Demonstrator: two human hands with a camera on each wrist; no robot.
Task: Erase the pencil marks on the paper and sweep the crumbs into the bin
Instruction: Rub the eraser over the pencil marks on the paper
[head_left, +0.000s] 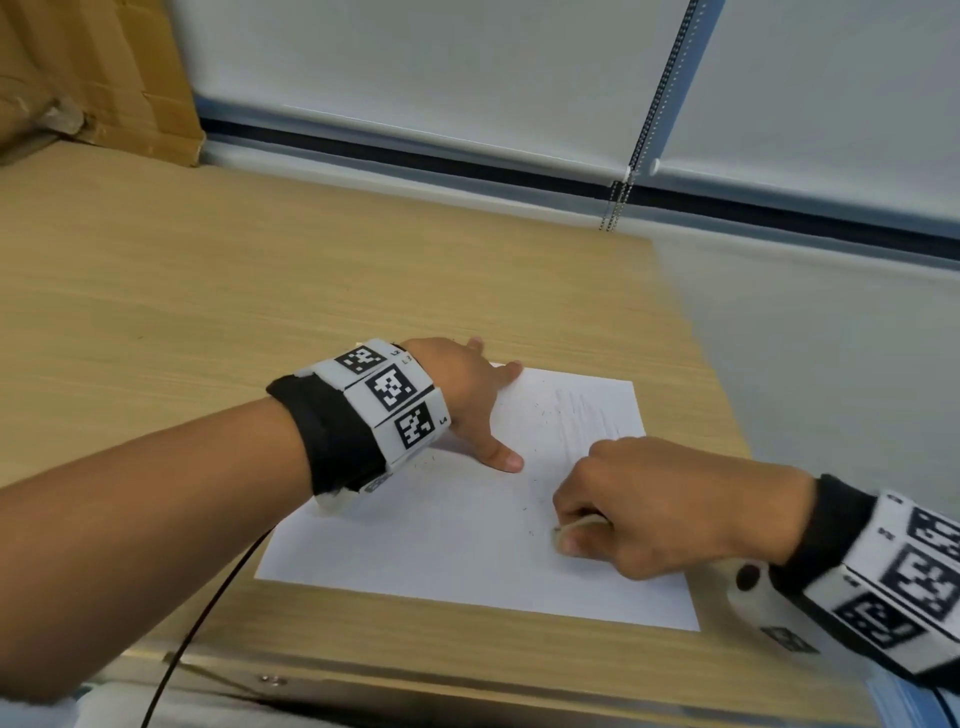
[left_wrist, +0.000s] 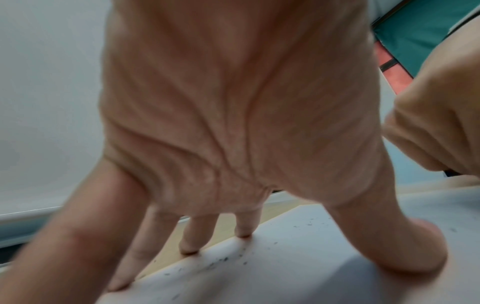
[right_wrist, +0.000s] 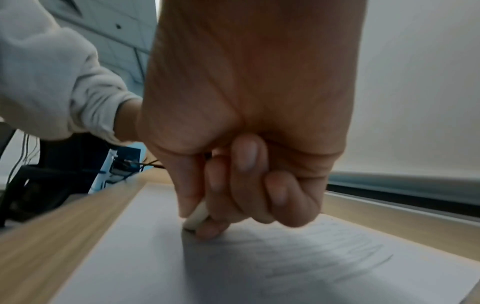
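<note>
A white sheet of paper (head_left: 467, 535) lies on the wooden desk (head_left: 208, 286) near its front right corner. Faint pencil lines (head_left: 587, 415) cross its far right part, also seen as pencil lines (right_wrist: 337, 253) in the right wrist view. My left hand (head_left: 467, 395) lies flat with spread fingers (left_wrist: 192, 236) pressing the paper's left far edge. My right hand (head_left: 639, 504) is curled round a small pale eraser (right_wrist: 197, 218), whose tip touches the paper near the middle right. Dark eraser crumbs (left_wrist: 221, 261) are scattered on the sheet by the left fingers.
A cardboard box (head_left: 93, 78) stands at the desk's far left. A roller blind with a bead chain (head_left: 618, 202) hangs behind. The desk's right edge runs just past the paper. A black cable (head_left: 208, 608) trails off the front edge. No bin is in view.
</note>
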